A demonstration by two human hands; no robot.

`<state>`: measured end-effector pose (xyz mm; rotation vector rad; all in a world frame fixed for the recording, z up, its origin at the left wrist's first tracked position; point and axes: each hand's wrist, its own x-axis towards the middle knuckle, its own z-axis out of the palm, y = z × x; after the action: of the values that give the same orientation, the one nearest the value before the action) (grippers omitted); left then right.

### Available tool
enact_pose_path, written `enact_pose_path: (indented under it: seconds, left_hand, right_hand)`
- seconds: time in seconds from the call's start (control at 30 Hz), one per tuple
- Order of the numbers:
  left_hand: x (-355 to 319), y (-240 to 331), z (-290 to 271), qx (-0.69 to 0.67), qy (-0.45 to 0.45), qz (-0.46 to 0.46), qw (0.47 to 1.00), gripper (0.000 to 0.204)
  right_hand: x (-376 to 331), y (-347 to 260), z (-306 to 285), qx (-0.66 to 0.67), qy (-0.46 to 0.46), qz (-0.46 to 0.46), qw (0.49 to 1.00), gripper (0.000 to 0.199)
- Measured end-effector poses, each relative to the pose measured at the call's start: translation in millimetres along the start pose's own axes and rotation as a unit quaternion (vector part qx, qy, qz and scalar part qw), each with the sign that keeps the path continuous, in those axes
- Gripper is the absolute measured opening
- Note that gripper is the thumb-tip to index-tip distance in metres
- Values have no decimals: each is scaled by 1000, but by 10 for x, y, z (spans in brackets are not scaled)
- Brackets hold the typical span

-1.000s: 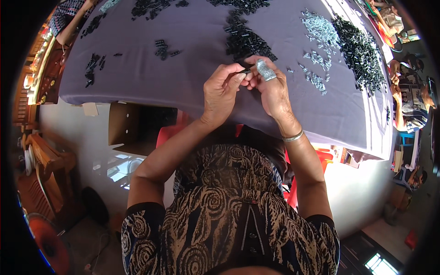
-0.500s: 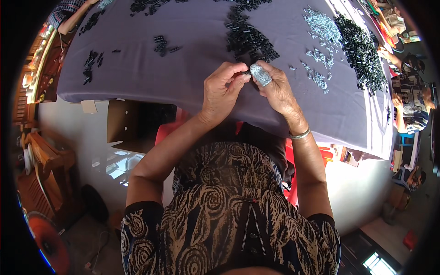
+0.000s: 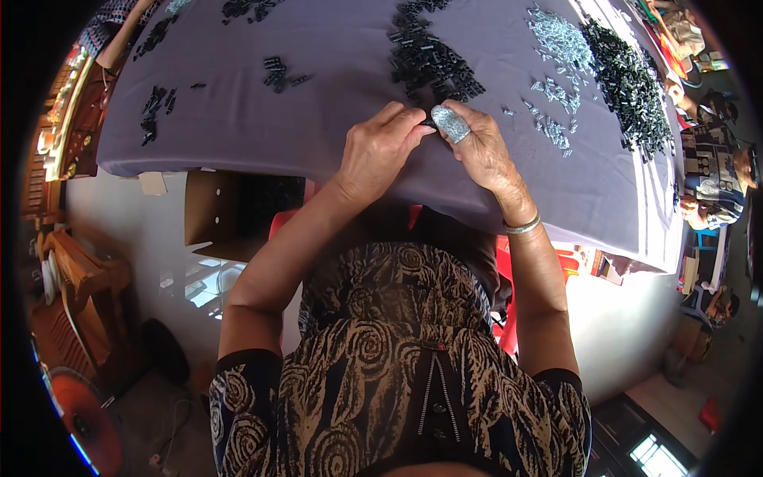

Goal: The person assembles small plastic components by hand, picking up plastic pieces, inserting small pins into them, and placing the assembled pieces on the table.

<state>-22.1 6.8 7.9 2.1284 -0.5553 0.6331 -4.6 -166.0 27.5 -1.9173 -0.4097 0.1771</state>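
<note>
Close together over the near edge of the cloth-covered table (image 3: 318, 147), my two hands meet at a small black piece (image 3: 429, 124). My left hand (image 3: 381, 147) pinches it between thumb and fingertips. Silvery wrapping covers the thumb of my right hand (image 3: 477, 151), which is closed at the other end of the piece; its fingers are mostly hidden behind that thumb. Just beyond my hands lies a long heap of small black pieces (image 3: 433, 63). Small silvery pieces (image 3: 560, 40) are heaped farther right, beside a large black heap (image 3: 628, 91).
Smaller black clusters lie at the left (image 3: 155, 111) and left of centre (image 3: 276, 73). A cardboard box (image 3: 203, 211) stands under the table's left front. Other people sit along the right side (image 3: 711, 171), and another person's arm (image 3: 123, 40) reaches in at the far left. A fan (image 3: 79, 417) stands lower left.
My left hand has rolled over so its back shows more, still pinching the black piece. My right hand has barely moved. The view has shifted slightly.
</note>
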Motion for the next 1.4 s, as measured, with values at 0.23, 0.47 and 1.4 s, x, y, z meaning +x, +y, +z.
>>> enact_pose_path:
  seconds: [0.23,0.47,1.4]
  left_hand:
    - [-15,-12,37,-4,-33,11,999,16]
    - [-23,1,-7,-123,-60,-43,990,12]
    - [18,147,-46,-45,27,40,998,19]
  right_hand:
    - [30,85,-3,-45,3,-59,997,17]
    - [16,37,-14,-51,-15,-107,993,14]
    - [-48,-11,-77,328,-87,125,932,54]
